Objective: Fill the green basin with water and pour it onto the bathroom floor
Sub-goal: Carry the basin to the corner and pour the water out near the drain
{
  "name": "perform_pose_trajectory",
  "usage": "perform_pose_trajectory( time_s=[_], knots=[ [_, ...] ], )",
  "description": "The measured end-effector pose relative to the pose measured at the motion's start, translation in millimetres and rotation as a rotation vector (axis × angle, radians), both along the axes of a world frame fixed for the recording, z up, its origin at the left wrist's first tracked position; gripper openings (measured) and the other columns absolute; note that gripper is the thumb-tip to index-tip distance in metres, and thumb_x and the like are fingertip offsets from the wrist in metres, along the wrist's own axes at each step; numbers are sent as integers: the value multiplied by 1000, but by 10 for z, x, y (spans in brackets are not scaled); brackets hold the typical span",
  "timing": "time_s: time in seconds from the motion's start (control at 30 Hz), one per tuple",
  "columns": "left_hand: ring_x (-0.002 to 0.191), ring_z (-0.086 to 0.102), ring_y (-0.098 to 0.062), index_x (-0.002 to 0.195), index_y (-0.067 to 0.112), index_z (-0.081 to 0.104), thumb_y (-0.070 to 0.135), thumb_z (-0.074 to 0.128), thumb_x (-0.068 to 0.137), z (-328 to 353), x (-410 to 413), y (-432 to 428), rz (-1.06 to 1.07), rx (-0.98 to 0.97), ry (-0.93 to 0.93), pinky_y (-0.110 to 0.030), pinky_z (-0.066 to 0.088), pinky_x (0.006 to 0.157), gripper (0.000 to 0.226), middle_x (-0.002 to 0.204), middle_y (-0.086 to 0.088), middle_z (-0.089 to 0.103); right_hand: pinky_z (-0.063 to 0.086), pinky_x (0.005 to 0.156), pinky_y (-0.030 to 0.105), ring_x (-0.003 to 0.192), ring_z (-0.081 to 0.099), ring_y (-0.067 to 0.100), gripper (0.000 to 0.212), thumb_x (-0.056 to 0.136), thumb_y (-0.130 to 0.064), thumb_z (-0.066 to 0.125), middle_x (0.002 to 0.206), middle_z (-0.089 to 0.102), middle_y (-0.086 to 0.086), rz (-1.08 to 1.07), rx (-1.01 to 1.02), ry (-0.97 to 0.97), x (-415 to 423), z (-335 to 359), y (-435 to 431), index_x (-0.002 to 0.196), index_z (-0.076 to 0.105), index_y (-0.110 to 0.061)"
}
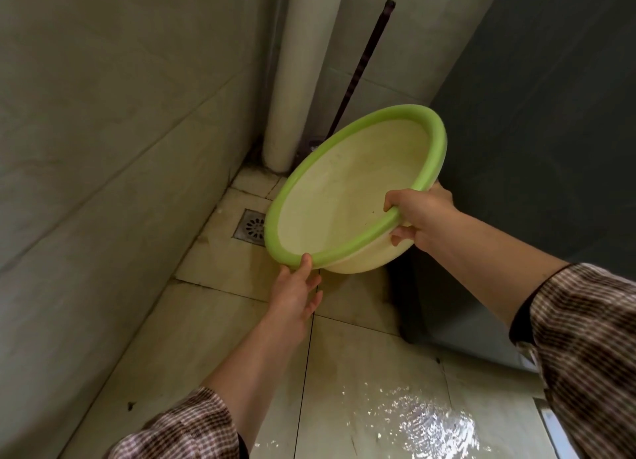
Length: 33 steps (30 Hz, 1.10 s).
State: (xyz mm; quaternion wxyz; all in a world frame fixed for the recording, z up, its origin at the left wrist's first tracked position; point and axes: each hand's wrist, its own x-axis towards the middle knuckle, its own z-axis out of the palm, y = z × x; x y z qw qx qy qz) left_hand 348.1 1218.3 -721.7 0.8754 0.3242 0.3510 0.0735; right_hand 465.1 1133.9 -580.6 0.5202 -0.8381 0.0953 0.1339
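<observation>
The green basin (347, 197), pale yellow inside with a green rim, is held in the air and tilted down toward the left, over the floor corner. No water shows inside it. My right hand (418, 217) is shut on its right rim, thumb inside and fingers under. My left hand (296, 293) is below the near rim with fingers apart; only the thumb tip touches the rim. Rippling water (423, 424) glistens on the tiled floor at the bottom right.
A metal floor drain (250, 229) sits in the floor left of the basin. A white pipe (299, 80) and a dark mop handle (361, 69) stand in the corner. Tiled wall runs along the left; a dark grey panel (533, 131) stands at right.
</observation>
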Motion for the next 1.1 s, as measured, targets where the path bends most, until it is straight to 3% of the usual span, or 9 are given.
perform_pose_trajectory(
  time_s=[0.1, 0.27, 0.6, 0.9, 1.1],
  knots=[
    [105, 60, -13, 120, 29, 50, 32, 56, 92, -6, -8, 3, 5, 9, 2, -30, 50, 76, 29, 111, 8, 60, 54, 41, 26, 94, 56, 31, 82, 76, -1, 68, 118, 47, 6, 9, -10, 1, -3, 2, 5, 143, 34, -33],
    [103, 60, -13, 124, 28, 49, 32, 56, 91, -3, -14, 18, 6, 17, 11, -29, 51, 75, 33, 110, 7, 60, 55, 44, 29, 92, 56, 30, 78, 75, -1, 68, 106, 47, 3, 1, 6, -3, -5, -12, 13, 140, 38, -33],
    [101, 61, -12, 138, 23, 42, 34, 55, 92, -13, -8, 24, 8, 18, 46, -28, 50, 70, 49, 109, 7, 59, 59, 60, 35, 101, 56, 31, 79, 75, 0, 68, 119, 51, 6, 25, 18, -46, -12, -9, 53, 139, 39, -34],
    [98, 61, -10, 131, 25, 48, 35, 55, 92, -9, -3, 47, 19, 26, 49, -28, 49, 68, 41, 112, 8, 60, 60, 63, 36, 100, 56, 32, 71, 74, -1, 68, 108, 49, 3, 30, 30, -82, -40, -8, 77, 133, 41, -31],
    [99, 61, -10, 133, 28, 46, 36, 54, 93, -3, -14, 43, 13, 35, 30, -28, 48, 68, 42, 119, 6, 59, 60, 71, 41, 102, 56, 32, 72, 75, 0, 67, 115, 51, 5, 42, 51, -93, -72, 26, 100, 134, 42, -32]
  ],
)
